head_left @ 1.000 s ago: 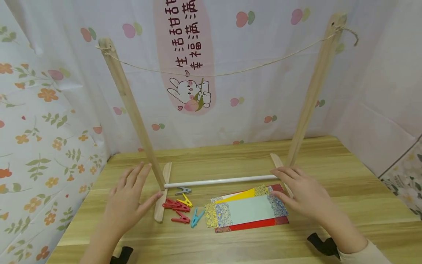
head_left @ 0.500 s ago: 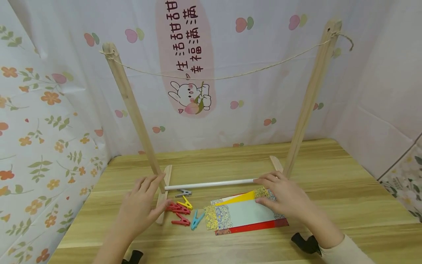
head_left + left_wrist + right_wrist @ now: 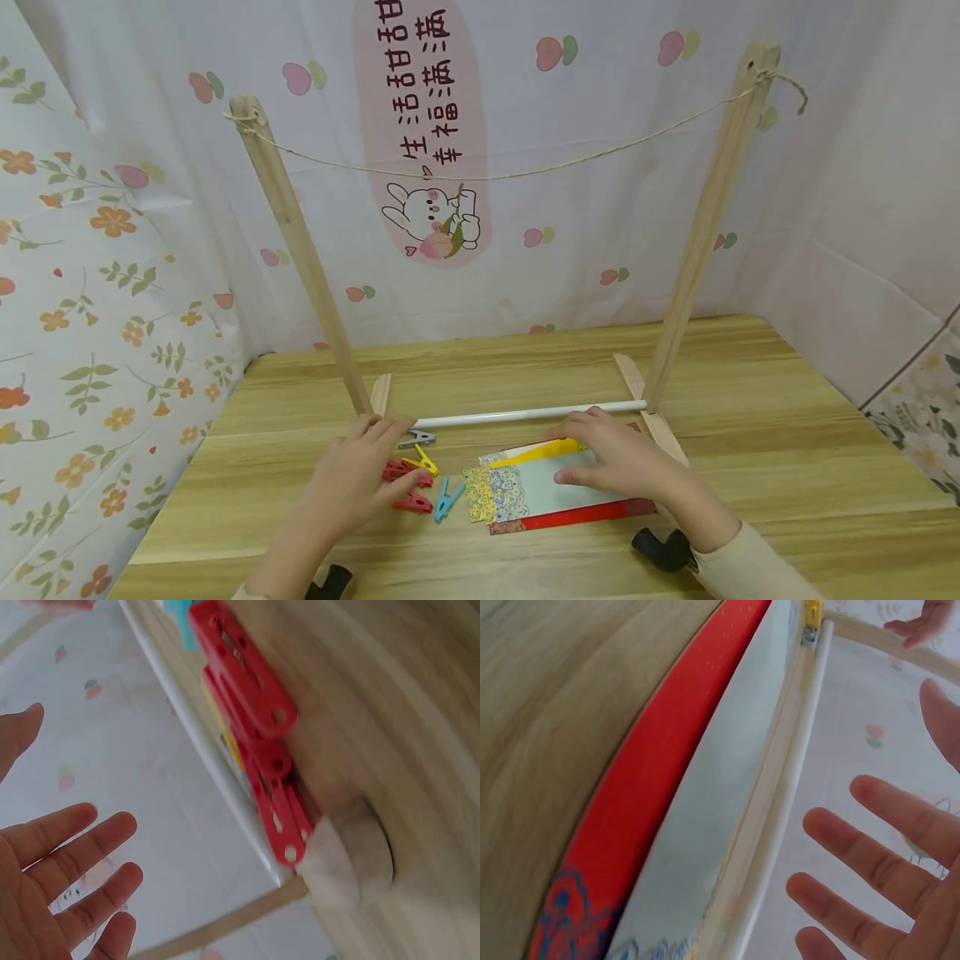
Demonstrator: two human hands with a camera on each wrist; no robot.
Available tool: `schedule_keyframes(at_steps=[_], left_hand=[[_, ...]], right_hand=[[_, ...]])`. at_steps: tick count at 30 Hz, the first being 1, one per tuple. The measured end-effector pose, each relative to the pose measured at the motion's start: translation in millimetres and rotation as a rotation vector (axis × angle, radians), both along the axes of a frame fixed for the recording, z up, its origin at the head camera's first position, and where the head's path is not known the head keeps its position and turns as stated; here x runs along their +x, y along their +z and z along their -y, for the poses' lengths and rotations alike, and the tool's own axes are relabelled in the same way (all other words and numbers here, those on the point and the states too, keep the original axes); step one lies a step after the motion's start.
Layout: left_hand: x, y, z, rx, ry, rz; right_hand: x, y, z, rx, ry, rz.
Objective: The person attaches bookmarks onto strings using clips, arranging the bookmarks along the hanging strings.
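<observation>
In the head view my left hand (image 3: 363, 475) hovers over the clothespins with fingers spread and holds nothing. Below it lie red clothespins (image 3: 414, 502), a yellow clothespin (image 3: 423, 460), a blue clothespin (image 3: 447, 500) and a grey clothespin (image 3: 422, 437). Several red clothespins (image 3: 244, 671) overlap in the left wrist view. My right hand (image 3: 622, 462), also holding nothing, is over a stack of flat rectangular pieces. On top is a pale piece (image 3: 547, 483) with blue-patterned ends; a red piece (image 3: 577, 515) and a yellow piece (image 3: 536, 452) show from under it.
Behind the hands stands a wooden frame with a left post (image 3: 292, 242), a right post (image 3: 705, 225) and a white crossbar (image 3: 517, 415). A thin string (image 3: 487, 177) sags between the post tops. The wooden table (image 3: 495, 358) meets a printed curtain (image 3: 570, 250).
Both hands have moved inward: the left hand to the right over the clothespins, the right hand to the left over the flat pieces. The clothespins and pieces stay in place.
</observation>
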State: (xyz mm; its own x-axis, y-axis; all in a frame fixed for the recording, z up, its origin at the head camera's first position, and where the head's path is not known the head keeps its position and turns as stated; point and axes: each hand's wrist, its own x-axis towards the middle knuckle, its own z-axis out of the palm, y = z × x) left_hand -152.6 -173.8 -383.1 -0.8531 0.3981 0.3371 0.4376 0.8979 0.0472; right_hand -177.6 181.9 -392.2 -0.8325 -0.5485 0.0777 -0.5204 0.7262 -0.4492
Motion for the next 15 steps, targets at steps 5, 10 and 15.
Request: schedule_keyframes(at_steps=[5,10,15], left_hand=[[-3.5,-5.8,-11,-0.017,-0.051,0.068],[-5.5,-10.7,-20,-0.026,-0.094,0.115],[-5.1,-14.7,-26,-0.028,-0.129,0.151]], right_hand=[[-5.1,-6.7,5,0.006,0.045,0.054],[-7.9,-10.4,9,0.036,0.078,0.079],[-9.1,-12.4,13,0.046,0.084,0.099]])
